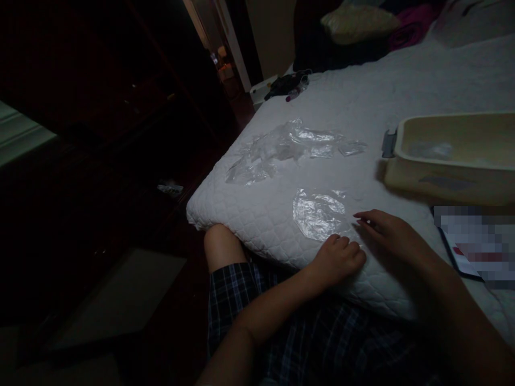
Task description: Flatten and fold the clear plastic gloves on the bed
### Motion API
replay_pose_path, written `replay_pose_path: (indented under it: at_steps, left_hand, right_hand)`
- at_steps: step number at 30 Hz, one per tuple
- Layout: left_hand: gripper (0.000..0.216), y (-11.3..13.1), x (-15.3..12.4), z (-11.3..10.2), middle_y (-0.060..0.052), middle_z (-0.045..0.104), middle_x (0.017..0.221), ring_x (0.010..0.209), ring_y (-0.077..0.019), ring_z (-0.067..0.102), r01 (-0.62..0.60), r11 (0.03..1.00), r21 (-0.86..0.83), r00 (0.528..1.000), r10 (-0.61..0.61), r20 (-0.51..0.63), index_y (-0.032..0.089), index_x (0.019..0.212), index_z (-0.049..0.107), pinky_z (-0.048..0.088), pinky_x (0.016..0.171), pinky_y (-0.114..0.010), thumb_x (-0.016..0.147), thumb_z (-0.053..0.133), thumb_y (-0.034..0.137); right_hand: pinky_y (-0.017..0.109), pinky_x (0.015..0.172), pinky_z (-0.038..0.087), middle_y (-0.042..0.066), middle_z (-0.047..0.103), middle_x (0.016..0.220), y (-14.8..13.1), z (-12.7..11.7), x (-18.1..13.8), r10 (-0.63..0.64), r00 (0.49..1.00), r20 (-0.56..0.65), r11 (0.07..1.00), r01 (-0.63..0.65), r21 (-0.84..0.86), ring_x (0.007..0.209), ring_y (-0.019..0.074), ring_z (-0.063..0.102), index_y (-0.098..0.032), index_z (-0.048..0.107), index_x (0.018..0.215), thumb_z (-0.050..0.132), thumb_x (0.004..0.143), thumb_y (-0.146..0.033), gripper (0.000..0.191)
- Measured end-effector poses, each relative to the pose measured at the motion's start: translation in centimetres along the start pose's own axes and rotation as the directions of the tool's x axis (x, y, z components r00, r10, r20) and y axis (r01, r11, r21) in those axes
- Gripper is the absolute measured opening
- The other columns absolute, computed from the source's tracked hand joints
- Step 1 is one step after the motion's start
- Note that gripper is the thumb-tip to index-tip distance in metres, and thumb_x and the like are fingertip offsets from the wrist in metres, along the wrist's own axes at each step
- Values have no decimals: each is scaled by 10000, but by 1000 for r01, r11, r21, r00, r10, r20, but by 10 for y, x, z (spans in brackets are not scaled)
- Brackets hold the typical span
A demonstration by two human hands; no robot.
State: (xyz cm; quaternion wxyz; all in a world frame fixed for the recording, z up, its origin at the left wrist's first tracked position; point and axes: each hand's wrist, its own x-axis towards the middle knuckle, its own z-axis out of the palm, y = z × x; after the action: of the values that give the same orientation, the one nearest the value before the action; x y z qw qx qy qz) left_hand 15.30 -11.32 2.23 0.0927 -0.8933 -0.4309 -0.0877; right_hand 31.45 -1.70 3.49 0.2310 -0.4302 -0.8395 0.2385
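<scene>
A small clear plastic bag lies flat on the white quilted mattress near its front edge. My left hand rests on the mattress at the bag's near edge, fingers curled under, nothing visibly in them. My right hand lies just right of the bag, fingers stretched toward it and slightly apart. Farther back a crumpled heap of clear plastic bags is spread on the mattress.
A beige plastic bin with a grey handle stands at the right. A dark-edged paper item lies beside my right arm. Dark small objects sit at the mattress's far corner, pillows behind. The floor at left is dark.
</scene>
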Motion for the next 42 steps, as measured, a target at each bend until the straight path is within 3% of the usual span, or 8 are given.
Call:
replay_pose_path:
  at_steps: [9, 15, 22, 26, 30, 33, 36, 42]
  left_hand:
    - [404, 8, -2, -6, -102, 602, 959, 981, -253, 545, 13, 993, -114, 999, -16, -28, 130, 933, 600, 425, 828, -384, 926, 384, 471]
    - [237, 11, -4, 3, -56, 624, 869, 905, -198, 571, 3, 998, -56, 999, -5, -43, 145, 884, 609, 428, 851, -353, 943, 384, 190]
    - [232, 0, -4, -9, -87, 688, 985, 893, -199, 623, 114, 980, -164, 988, -129, -83, 136, 992, 636, 497, 775, -345, 924, 434, 228]
    - [266, -9, -5, -16, -70, 723, 921, 843, -183, 661, 308, 864, -398, 907, -393, -152, 142, 1024, 655, 533, 777, -338, 929, 438, 263]
    - [210, -19, -2, -18, -67, 732, 965, 893, -170, 679, 466, 595, -655, 715, -690, -118, 154, 983, 682, 541, 835, -309, 889, 522, 251]
    - [191, -25, 1, -18, -51, 735, 956, 861, -154, 688, 502, 408, -763, 619, -786, -13, 168, 970, 686, 547, 811, -283, 881, 536, 245]
    - [198, -29, 1, -17, -49, 736, 891, 791, -149, 692, 518, 308, -798, 584, -809, 67, 164, 980, 676, 552, 756, -271, 885, 532, 260]
    - [220, -29, -3, -15, -45, 735, 836, 753, -153, 693, 546, 319, -775, 606, -789, 103, 177, 1017, 656, 545, 721, -271, 902, 511, 297]
  right_hand:
    - [410, 800, 499, 116, 680, 1003, 1, -2, -1, -8, 1000, -27, 1000, 7, -21, 885, 254, 644, -178, 642, 1054, 426, 876, -389, 350]
    - [410, 774, 513, 107, 684, 981, -2, -3, -2, -24, 1000, -3, 999, 24, -23, 857, 245, 649, -198, 640, 1059, 423, 891, -394, 337]
    - [424, 784, 516, 104, 677, 993, 2, -2, -2, -41, 999, 5, 999, 41, -31, 870, 250, 644, -198, 634, 1076, 423, 896, -390, 338]
    - [425, 808, 517, 109, 679, 1020, 0, -2, -2, -5, 1000, 10, 1000, 5, -13, 899, 255, 648, -198, 638, 1075, 447, 883, -408, 343]
    - [422, 863, 509, 109, 682, 1075, -5, -6, -1, 3, 1000, -7, 989, -2, 150, 985, 258, 642, -203, 633, 1075, 446, 870, -412, 347]
    - [409, 851, 520, 108, 690, 1075, -7, -6, 1, -9, 999, 44, 954, -5, 299, 986, 256, 651, -206, 598, 1126, 498, 838, -408, 365]
    - [399, 801, 534, 103, 709, 995, -7, -2, 2, -7, 994, 107, 941, -30, 337, 897, 252, 675, -212, 579, 1154, 549, 811, -419, 402]
    - [372, 695, 538, 90, 710, 873, -2, 9, 3, -45, 984, 170, 954, -8, 301, 770, 231, 675, -197, 598, 1147, 536, 824, -446, 413]
